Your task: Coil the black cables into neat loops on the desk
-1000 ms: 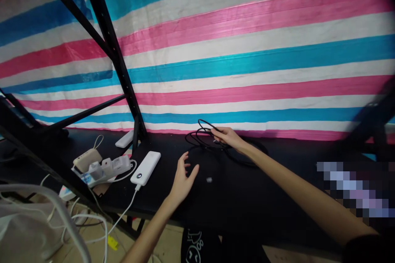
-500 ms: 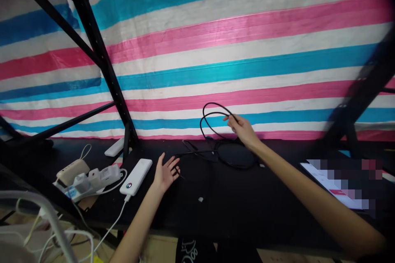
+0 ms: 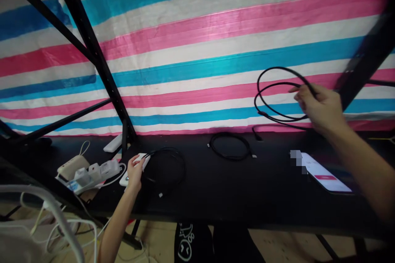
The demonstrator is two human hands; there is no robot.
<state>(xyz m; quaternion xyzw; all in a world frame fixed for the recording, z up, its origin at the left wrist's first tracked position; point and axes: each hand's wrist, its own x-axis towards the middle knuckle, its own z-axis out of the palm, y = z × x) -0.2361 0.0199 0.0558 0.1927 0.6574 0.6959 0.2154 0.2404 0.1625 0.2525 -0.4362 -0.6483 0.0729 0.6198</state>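
Observation:
My right hand (image 3: 321,107) is closed on a coiled black cable (image 3: 273,94) and holds it up in the air at the right, in front of the striped tarp. My left hand (image 3: 135,171) rests over the white power bank (image 3: 128,177) on the black table (image 3: 253,191), fingers curled on a second black cable (image 3: 168,168) that loops beside it. A third coiled black cable (image 3: 230,146) lies flat on the table between my hands.
A phone with a lit screen (image 3: 324,171) lies on the table at the right. A power strip with plugs and chargers (image 3: 89,172) sits at the left edge with white cords hanging. Black shelf posts (image 3: 95,61) rise at the left and right.
My right hand lifted one coiled cable up and to the right. My left hand pulled another cable left to the power bank. One coil stayed on the table.

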